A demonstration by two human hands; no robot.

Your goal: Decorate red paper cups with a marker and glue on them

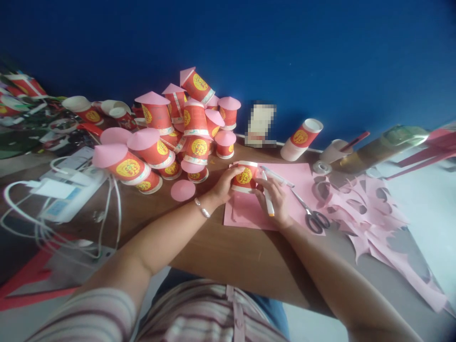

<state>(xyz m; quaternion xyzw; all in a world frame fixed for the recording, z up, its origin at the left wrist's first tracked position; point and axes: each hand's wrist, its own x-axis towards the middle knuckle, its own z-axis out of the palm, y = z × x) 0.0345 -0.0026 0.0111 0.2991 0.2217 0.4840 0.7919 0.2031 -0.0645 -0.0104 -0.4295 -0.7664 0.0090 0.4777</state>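
A white marker (268, 202) runs near to far (orange end near), clamped in the right hand's (278, 197) fingers; the left hand (225, 184) grips a red cup (245, 176).

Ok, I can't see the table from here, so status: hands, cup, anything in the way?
Left hand gripping red cup. Right hand holding pen beside it. Scissors near right wrist, possibly in its way.

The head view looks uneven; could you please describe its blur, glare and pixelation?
Head view, middle: the red cup in the left hand is fairly clear; head view, far left: the clutter smears; head view, right: the translucent roll is soft, with a bright glint; head view, by the blue wall: a pale object is pixelated.
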